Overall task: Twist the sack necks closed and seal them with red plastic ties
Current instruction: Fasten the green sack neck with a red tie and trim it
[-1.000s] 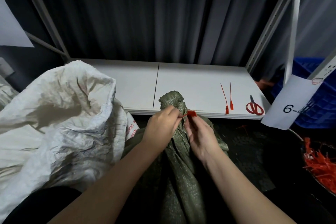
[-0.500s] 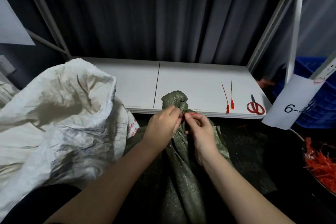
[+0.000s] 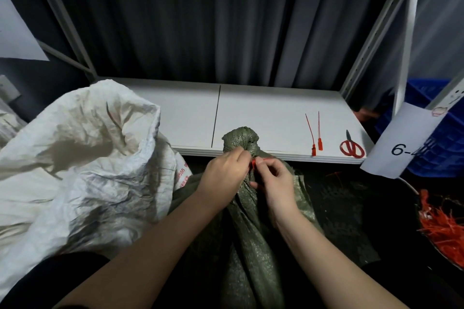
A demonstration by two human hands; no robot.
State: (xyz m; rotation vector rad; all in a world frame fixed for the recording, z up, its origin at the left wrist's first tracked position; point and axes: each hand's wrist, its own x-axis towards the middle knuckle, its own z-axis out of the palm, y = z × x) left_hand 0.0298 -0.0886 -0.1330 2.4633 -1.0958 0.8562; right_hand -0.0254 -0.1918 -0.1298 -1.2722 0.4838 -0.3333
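A green woven sack stands in front of me, its neck twisted into a bunched knob at the shelf edge. My left hand grips the twisted neck just below the knob. My right hand pinches a red plastic tie that lies against the neck between both hands; most of the tie is hidden by fingers. Two spare red ties lie on the white shelf to the right.
A large white sack slumps at the left. Red-handled scissors lie at the shelf's right end beside a paper label. A dark bin with several red ties stands at the right, a blue crate behind it.
My right hand has shifted slightly down and right along the neck, with the red tie now showing between both thumbs. The left hand keeps its grip on the neck.
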